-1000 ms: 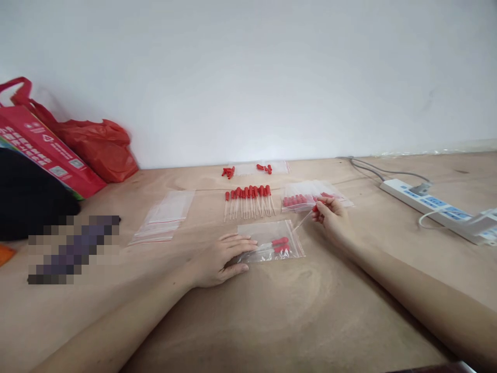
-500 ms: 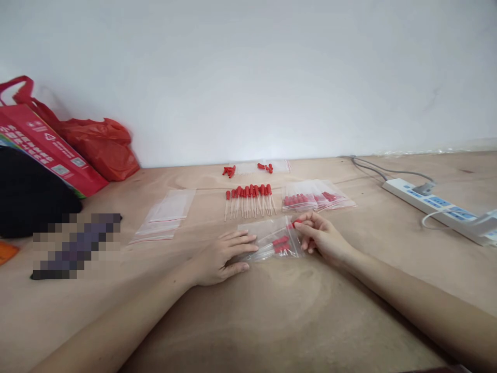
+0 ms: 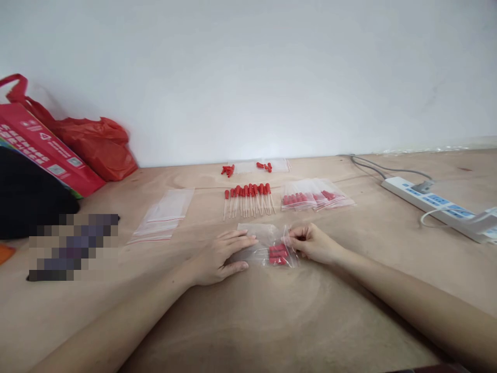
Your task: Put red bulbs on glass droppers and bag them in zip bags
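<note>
A clear zip bag [image 3: 254, 255] lies on the table in front of me, with several red-bulbed droppers [image 3: 277, 255] inside, their bulbs towards its right end. Flat on the bag's left end rests my left hand [image 3: 221, 259], fingers spread. My right hand [image 3: 312, 244] pinches the bag's right edge between thumb and fingers. Just beyond, loose droppers [image 3: 248, 191] lie side by side in a row, red bulbs pointing away from me. To their right, filled zip bags [image 3: 310, 194] overlap one another.
Flat zip bags [image 3: 165, 212] lie on the left. Loose red bulbs [image 3: 228, 170] and another bag [image 3: 248, 167] are near the wall. A power strip [image 3: 430, 202] with cables is at right; red bags [image 3: 95, 145], a black item [image 3: 34, 197] and a blurred-out object [image 3: 77, 248] are at left.
My right hand has moved slightly left, and the dropper it held by the bulb is now inside the bag with the others. My left hand has stayed in place.
</note>
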Motion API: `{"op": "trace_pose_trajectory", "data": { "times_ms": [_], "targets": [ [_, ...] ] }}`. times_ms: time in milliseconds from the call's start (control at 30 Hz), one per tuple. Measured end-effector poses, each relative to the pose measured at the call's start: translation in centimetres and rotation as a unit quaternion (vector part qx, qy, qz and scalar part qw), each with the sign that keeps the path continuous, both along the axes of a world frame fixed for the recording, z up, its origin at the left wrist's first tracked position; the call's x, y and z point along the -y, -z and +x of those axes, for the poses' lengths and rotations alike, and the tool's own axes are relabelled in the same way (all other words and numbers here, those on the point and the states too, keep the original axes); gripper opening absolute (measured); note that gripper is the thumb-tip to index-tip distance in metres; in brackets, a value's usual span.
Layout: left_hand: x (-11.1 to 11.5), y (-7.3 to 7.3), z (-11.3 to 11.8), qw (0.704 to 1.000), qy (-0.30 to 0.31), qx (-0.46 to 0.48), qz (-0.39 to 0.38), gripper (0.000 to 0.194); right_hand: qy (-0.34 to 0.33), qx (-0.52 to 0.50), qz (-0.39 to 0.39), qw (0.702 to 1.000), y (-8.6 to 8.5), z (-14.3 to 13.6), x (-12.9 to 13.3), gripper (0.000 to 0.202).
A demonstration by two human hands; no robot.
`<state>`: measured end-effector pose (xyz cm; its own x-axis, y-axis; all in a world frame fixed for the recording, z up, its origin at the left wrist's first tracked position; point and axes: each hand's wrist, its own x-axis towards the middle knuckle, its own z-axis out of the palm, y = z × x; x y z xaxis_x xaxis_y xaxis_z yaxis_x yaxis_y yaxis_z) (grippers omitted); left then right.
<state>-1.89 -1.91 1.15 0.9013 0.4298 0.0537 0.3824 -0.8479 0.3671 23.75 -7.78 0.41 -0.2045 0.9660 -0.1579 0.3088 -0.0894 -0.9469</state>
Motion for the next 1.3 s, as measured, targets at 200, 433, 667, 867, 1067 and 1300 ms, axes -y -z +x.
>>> {"op": "trace_pose_trajectory", "data": {
  "times_ms": [200,433,667,867,1067,1300],
  "targets": [
    [0.0,0.0,0.2,1.0,0.007,0.022,0.007,0.039,0.064,0.09,0.044,0.993,-1.8,1.8,-2.7,0.016],
    [0.1,-0.3,0.2,0.999,0.017,0.021,0.017,0.039,0.201,0.179,0.116,0.956,-3.0,1.4,-12.3,0.002],
    [0.2,-0.4,0.2,1.0,0.009,0.016,0.002,0.04,0.239,0.162,0.068,0.955,-0.9,-0.2,-17.8,0.014],
    [0.3,-0.4,0.2,0.999,0.011,0.029,-0.008,0.038,0.247,0.1,0.023,0.964,-0.9,-0.1,-18.1,0.018],
    [0.2,-0.2,0.1,1.0,0.012,0.019,0.0,0.039,0.222,0.002,0.049,0.974,-3.3,1.4,-14.2,0.013],
    [0.1,-0.2,0.2,1.0,0.01,0.013,0.013,0.04,0.207,-0.169,0.115,0.957,-4.0,5.3,-8.4,0.013]
  ]
}}
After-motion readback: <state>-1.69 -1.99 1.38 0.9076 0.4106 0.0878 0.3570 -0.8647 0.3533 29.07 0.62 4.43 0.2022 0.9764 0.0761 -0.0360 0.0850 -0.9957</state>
